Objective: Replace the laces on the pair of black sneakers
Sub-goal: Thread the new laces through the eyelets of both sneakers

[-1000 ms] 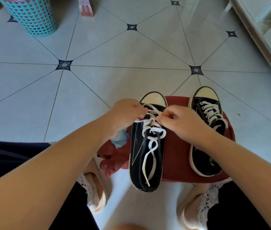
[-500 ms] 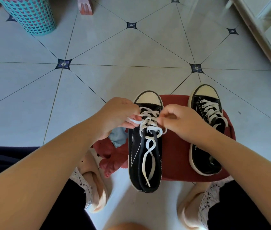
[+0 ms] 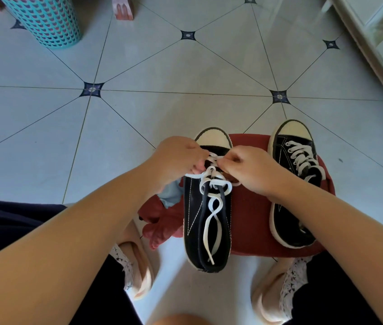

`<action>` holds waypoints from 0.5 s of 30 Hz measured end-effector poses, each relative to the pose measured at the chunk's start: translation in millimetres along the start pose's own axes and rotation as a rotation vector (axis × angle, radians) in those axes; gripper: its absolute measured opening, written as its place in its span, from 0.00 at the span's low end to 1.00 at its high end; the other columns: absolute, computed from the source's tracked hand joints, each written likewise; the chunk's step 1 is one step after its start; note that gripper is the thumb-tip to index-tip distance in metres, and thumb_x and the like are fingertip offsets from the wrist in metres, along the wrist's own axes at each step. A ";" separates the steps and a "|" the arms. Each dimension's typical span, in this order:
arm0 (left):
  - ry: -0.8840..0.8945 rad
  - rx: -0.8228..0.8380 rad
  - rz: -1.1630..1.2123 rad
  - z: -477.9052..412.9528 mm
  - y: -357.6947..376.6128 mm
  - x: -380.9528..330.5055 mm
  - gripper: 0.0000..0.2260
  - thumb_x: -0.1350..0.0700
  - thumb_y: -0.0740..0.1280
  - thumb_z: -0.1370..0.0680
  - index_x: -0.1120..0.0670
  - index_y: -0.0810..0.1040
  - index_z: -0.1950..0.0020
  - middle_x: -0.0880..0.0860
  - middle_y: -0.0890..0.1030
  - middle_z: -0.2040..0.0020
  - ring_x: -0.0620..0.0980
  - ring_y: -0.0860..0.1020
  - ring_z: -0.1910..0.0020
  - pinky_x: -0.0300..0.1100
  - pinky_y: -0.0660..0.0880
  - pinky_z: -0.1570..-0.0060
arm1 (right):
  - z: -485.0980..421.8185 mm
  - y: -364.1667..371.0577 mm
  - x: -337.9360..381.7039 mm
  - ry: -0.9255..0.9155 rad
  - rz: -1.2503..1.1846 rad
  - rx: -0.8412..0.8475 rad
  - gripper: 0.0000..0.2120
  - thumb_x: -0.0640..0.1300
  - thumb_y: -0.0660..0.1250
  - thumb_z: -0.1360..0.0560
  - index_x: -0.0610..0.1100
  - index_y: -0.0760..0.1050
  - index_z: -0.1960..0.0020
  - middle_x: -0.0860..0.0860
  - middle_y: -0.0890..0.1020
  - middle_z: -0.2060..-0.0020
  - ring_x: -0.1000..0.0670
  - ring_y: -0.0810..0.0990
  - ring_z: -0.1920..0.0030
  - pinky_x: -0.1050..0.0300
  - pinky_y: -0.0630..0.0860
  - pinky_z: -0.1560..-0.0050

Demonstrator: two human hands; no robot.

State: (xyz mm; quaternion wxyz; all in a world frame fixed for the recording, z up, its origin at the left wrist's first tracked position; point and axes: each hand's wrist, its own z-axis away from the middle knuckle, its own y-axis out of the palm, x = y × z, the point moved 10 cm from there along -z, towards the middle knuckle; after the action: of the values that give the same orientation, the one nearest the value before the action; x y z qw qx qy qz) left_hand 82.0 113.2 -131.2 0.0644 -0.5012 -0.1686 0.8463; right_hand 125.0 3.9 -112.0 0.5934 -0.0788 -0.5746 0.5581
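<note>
I am pinching the white lace (image 3: 212, 184) with both hands near the frame's centre: my left hand (image 3: 176, 158) and right hand (image 3: 244, 170) are each closing fingers on a strand over the upper eyelets, keeping it taut for threading. The near sneaker (image 3: 192, 221) is lying on the red stool (image 3: 251, 221), steadied; its laced partner (image 3: 286, 221) is waiting at right.

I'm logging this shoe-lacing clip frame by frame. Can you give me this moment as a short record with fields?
setting: tiled floor, red stool
shoe in work: left sneaker on the stool, heel overhanging its near edge
lace: white lace, loose end trailing toward the heel
left hand: pinching the lace near the toe
right hand: pinching the lace near the toe
other shoe: right sneaker, laced, untouched
nearby: teal basket, red cloth
</note>
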 end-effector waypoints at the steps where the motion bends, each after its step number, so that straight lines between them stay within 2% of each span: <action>1: -0.028 0.009 0.080 1.8 -1.3 4.2 0.08 0.61 0.64 0.24 0.58 0.77 0.63 0.52 0.81 0.65 0.45 0.79 0.64 0.34 0.77 0.60 | 1.2 -0.7 -0.3 0.004 -0.019 0.006 0.19 0.47 0.60 0.21 0.29 0.75 0.50 0.44 0.73 0.63 0.49 0.69 0.64 0.60 0.63 0.67; 3: -0.082 0.039 0.208 4.2 -2.6 12.5 0.09 0.64 0.62 0.25 0.58 0.74 0.65 0.52 0.83 0.66 0.46 0.82 0.61 0.35 0.77 0.58 | 3.4 -0.3 0.7 -0.011 -0.012 0.018 0.19 0.47 0.59 0.21 0.28 0.74 0.51 0.43 0.73 0.64 0.49 0.68 0.64 0.63 0.61 0.70; 5: -0.136 0.070 0.353 6.9 -2.4 18.6 0.10 0.67 0.59 0.26 0.59 0.69 0.67 0.53 0.83 0.68 0.49 0.83 0.59 0.43 0.77 0.49 | 4.7 0.5 -1.0 -0.011 -0.004 0.022 0.19 0.47 0.59 0.21 0.28 0.74 0.50 0.44 0.73 0.64 0.49 0.68 0.64 0.64 0.62 0.70; 6: -0.154 0.079 0.425 7.7 -2.7 20.6 0.11 0.69 0.58 0.26 0.60 0.67 0.68 0.53 0.82 0.70 0.50 0.83 0.60 0.45 0.77 0.49 | 5.1 0.2 -2.4 -0.005 -0.008 0.023 0.19 0.47 0.59 0.21 0.29 0.74 0.49 0.44 0.74 0.63 0.50 0.69 0.64 0.64 0.63 0.70; 9: -0.182 0.071 0.571 10.5 -5.2 23.5 0.11 0.72 0.56 0.28 0.61 0.68 0.69 0.58 0.81 0.69 0.52 0.83 0.63 0.41 0.80 0.58 | 4.7 0.3 -2.7 -0.007 -0.018 0.029 0.17 0.47 0.59 0.21 0.32 0.75 0.49 0.45 0.78 0.62 0.52 0.71 0.64 0.66 0.64 0.68; 11: -0.183 0.039 0.483 9.5 -7.5 25.7 0.08 0.71 0.59 0.28 0.64 0.71 0.67 0.61 0.81 0.64 0.55 0.83 0.60 0.43 0.80 0.55 | 5.6 -0.1 -0.9 -0.011 -0.003 0.021 0.16 0.47 0.59 0.21 0.34 0.76 0.50 0.46 0.78 0.63 0.52 0.72 0.64 0.67 0.66 0.68; 13: -0.166 0.018 0.321 8.4 -8.1 24.2 0.08 0.69 0.61 0.27 0.63 0.75 0.65 0.60 0.82 0.61 0.55 0.82 0.58 0.45 0.79 0.51 | 5.6 0.3 0.5 -0.025 0.033 0.010 0.16 0.48 0.59 0.21 0.35 0.76 0.49 0.43 0.80 0.59 0.48 0.75 0.60 0.62 0.67 0.64; 15: -0.149 0.034 0.209 7.7 -4.7 21.4 0.07 0.65 0.62 0.25 0.61 0.76 0.62 0.60 0.82 0.59 0.54 0.82 0.58 0.43 0.80 0.54 | 5.2 2.0 1.3 -0.038 0.054 0.010 0.15 0.49 0.60 0.21 0.37 0.77 0.49 0.45 0.80 0.58 0.51 0.75 0.60 0.61 0.66 0.63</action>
State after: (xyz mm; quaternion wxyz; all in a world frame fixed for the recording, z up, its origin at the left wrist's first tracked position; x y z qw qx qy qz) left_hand 64.5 121.9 -143.8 -0.0286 -0.4504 -0.1055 0.8861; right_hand 119.5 2.8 -111.0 0.5677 -0.0809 -0.5806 0.5781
